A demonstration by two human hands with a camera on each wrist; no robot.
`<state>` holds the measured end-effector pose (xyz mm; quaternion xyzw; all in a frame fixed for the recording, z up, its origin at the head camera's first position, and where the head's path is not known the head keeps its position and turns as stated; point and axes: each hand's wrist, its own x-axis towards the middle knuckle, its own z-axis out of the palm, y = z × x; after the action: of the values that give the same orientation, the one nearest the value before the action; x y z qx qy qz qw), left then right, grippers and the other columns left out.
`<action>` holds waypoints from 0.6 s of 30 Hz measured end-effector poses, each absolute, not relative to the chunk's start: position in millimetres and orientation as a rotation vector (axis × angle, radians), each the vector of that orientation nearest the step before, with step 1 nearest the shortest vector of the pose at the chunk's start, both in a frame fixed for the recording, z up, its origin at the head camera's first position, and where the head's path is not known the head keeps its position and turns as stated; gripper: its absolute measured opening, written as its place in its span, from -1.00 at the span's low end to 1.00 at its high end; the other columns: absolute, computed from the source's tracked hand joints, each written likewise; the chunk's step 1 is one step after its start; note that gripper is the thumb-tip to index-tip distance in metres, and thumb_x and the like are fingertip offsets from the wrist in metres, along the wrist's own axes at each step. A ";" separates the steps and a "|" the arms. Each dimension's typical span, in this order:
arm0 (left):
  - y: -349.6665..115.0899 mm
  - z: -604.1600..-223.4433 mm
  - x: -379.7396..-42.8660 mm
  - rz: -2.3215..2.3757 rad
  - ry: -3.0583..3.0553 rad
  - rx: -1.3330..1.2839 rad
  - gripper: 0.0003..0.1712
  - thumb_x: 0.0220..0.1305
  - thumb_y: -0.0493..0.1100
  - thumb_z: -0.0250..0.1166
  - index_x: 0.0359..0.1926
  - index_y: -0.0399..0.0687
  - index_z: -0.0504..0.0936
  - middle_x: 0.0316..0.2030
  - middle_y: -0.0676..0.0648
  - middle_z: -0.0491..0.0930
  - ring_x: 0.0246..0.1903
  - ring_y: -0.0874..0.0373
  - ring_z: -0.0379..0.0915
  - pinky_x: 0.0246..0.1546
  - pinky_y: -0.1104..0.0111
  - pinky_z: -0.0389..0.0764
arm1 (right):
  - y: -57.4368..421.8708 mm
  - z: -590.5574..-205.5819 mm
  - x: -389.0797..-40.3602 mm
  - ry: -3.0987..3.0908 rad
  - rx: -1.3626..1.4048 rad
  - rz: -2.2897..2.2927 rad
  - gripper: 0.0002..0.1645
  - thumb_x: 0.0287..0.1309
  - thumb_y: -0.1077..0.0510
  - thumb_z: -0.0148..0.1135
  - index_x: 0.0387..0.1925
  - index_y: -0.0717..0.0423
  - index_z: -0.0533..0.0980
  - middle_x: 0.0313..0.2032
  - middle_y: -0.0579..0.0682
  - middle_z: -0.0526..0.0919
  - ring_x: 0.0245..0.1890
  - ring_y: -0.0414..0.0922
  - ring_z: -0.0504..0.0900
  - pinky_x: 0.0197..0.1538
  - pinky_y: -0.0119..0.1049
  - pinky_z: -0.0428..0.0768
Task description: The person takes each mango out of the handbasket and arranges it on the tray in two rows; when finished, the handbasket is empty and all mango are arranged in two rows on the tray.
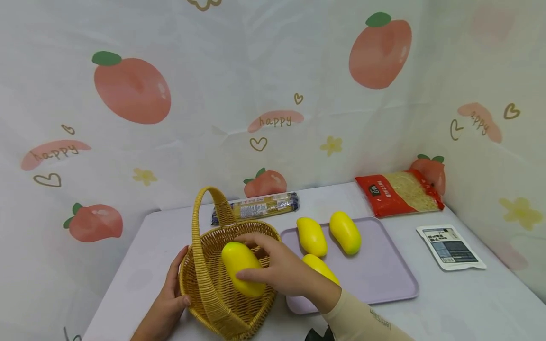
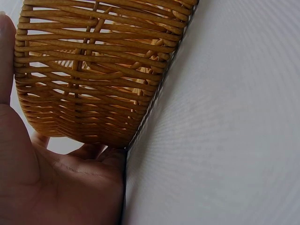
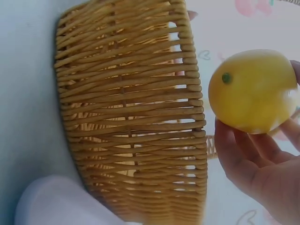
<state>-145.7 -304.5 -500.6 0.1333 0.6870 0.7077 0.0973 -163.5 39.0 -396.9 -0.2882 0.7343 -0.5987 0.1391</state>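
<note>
In the head view a yellow mango (image 1: 235,260) hangs over the inside of a brown wicker basket (image 1: 205,284), gripped between the thumb and fingers of my right hand (image 1: 281,270). The right wrist view shows this mango (image 3: 253,89) level with the basket's rim, its stem end towards the camera. My left hand (image 1: 168,298) holds the basket's left side, thumb near the front and fingers further back. From the left wrist, the woven wall (image 2: 93,79) fills the space beside the palm. Three more mangoes (image 1: 311,237) lie on a pale purple tray (image 1: 375,270), one partly behind my right forearm.
A wrapped bundle of noodles (image 1: 260,207) lies behind the basket. At the back right is a red and clear bag (image 1: 398,193) of pale dry food. A flat white packet (image 1: 451,247) rests right of the tray. Patterned cloth hangs behind the table.
</note>
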 end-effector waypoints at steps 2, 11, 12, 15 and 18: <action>-304.2 -500.0 -146.0 2.097 2.034 0.397 0.29 0.46 0.07 0.50 0.78 0.30 -0.31 0.71 -0.10 -0.41 0.53 0.31 0.02 0.35 0.48 0.29 | 43.1 -397.7 -159.5 2.125 -0.823 -1.732 -0.32 0.40 -0.05 0.51 0.47 -0.26 0.50 0.27 -0.30 0.57 0.19 -0.06 0.58 0.14 -0.11 0.62; -303.9 -501.0 -146.7 2.115 2.021 0.447 0.30 0.46 0.09 0.50 0.79 0.25 -0.31 0.71 -0.10 -0.38 0.55 0.28 0.00 0.36 0.47 0.28 | 67.3 -401.1 -140.7 2.145 -0.824 -1.749 -0.29 0.41 -0.04 0.50 0.50 -0.15 0.49 0.29 -0.23 0.59 0.14 -0.02 0.59 0.04 -0.12 0.65; -304.1 -501.2 -146.8 2.117 2.020 0.451 0.30 0.46 0.09 0.50 0.79 0.25 -0.31 0.71 -0.10 -0.39 0.55 0.28 0.00 0.37 0.47 0.28 | 70.3 -400.9 -139.2 2.148 -0.822 -1.751 -0.29 0.41 -0.03 0.51 0.50 -0.15 0.49 0.29 -0.22 0.59 0.13 -0.01 0.59 0.02 -0.13 0.65; -304.9 -502.1 -146.9 2.115 2.020 0.447 0.30 0.46 0.09 0.50 0.79 0.27 -0.31 0.71 -0.10 -0.40 0.55 0.28 -0.03 0.37 0.48 0.26 | 79.4 -401.0 -135.3 2.150 -0.829 -1.759 -0.30 0.41 -0.01 0.51 0.49 -0.10 0.50 0.29 -0.17 0.59 0.13 0.02 0.58 0.00 -0.12 0.69; -305.5 -503.0 -147.2 2.112 2.022 0.430 0.30 0.45 0.09 0.51 0.79 0.31 -0.30 0.71 -0.09 -0.40 0.55 0.28 -0.05 0.37 0.49 0.25 | 89.2 -401.7 -132.0 2.151 -0.806 -1.763 -0.30 0.40 0.01 0.52 0.48 -0.09 0.50 0.27 -0.15 0.60 0.13 0.05 0.57 0.01 -0.10 0.70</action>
<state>-147.2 -305.5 -503.0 0.1449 0.6811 0.7116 0.0932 -132.0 89.2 -401.7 -0.2764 0.7371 -0.6043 0.1226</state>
